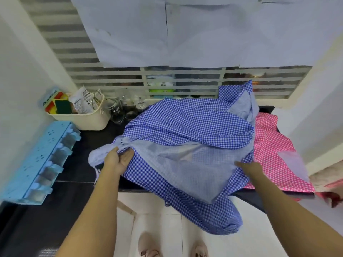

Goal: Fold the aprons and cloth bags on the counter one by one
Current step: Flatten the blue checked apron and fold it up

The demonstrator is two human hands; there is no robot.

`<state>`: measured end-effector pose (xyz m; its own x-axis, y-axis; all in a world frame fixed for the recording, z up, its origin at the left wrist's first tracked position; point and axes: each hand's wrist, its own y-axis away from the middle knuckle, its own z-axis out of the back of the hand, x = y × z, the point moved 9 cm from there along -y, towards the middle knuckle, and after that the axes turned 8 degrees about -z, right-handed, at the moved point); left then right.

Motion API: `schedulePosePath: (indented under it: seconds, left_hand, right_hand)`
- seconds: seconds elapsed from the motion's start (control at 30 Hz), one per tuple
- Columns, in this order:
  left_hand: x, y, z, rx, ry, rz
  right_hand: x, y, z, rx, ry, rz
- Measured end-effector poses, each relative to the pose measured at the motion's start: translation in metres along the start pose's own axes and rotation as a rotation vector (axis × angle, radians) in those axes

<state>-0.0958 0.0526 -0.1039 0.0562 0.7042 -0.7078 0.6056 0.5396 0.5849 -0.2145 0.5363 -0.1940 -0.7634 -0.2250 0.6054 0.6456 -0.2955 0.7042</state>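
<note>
the blue checked apron (185,130) lies crumpled across the dark counter (78,164), its near part spilling over the front edge and hanging toward the floor. the left hand (118,160) grasps a bunched pale corner at the apron's left side, fingers curled round the cloth, so most of the apron spreads to the right of that grip. the right hand (248,166) meets the apron's right edge; its fingertips are blurred against the fabric, so i cannot tell whether it grasps. a pink checked apron (274,151) lies partly beneath, to the right. a cream basket (83,119) and a light blue rack (42,160) sit left.
</note>
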Motion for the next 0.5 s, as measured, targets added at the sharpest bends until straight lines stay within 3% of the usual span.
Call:
schedulePosePath:
  seconds: [0.1, 0.2, 0.23, 0.3, 0.37, 0.43, 0.5]
  left_hand:
    - [0.023, -0.009, -0.015, 0.096, -0.066, 0.078]
    - [0.040, -0.016, -0.028, 0.176, -0.208, 0.118]
    - [0.043, -0.020, -0.024, 0.158, -0.233, 0.127]
    - [0.051, -0.028, -0.014, 0.095, -0.237, 0.115]
    - [0.062, -0.031, -0.008, 0.037, -0.207, 0.118]
    - [0.068, -0.029, -0.007, -0.019, -0.166, 0.107]
    - [0.070, -0.030, -0.008, -0.079, -0.163, 0.081]
  right_hand:
    - [0.009, 0.021, -0.020, 0.181, -0.278, -0.139]
    - [0.050, 0.038, -0.013, 0.317, -0.425, -0.021]
    - [0.065, 0.043, 0.007, 0.231, -0.553, 0.099]
    - [0.066, 0.063, 0.079, -0.255, -0.724, 0.337]
    - [0.037, 0.094, 0.126, -0.650, -0.817, 0.410]
    - [-0.004, 0.094, 0.135, -0.751, -0.808, 0.264]
    - [-0.041, 0.082, 0.132, -0.694, -0.727, 0.077]
